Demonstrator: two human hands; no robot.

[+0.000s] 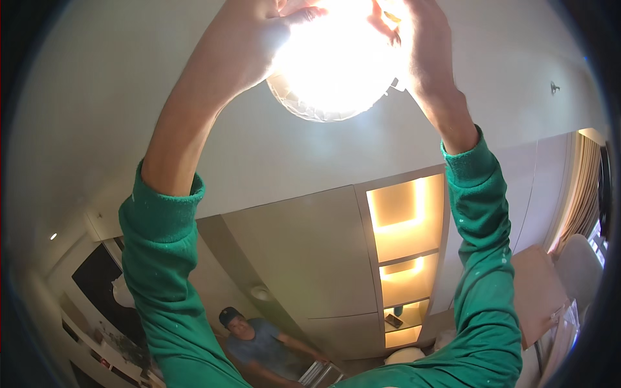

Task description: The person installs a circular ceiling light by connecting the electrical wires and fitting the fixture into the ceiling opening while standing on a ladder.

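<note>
Overhead, a round lit ceiling lamp (pixel 323 111) glows so strongly that its middle is washed out. A clear, faceted rim shows along its lower edge. My left hand (pixel 262 42) grips the lamp's left side, its thumb stretched over the bright part. On the opposite side, my right hand (pixel 424 45) has its fingers bent in against the lamp. Glare and the upper picture edge hide most fingertips of both hands. A small clip-like piece (pixel 396 83) sticks out at the lamp's right edge, below my right hand. Both arms are raised in green sleeves.
Below stands a person (pixel 259 346) in a dark cap and blue shirt, hands at a metal ladder-like frame (pixel 320 374). Tall cabinets (pixel 304 252) flank lit shelves (pixel 406 242). At the right are a cardboard box (pixel 540 291), a chair (pixel 577 265) and a curtain (pixel 574 194). A small fitting (pixel 555 88) hangs from the ceiling.
</note>
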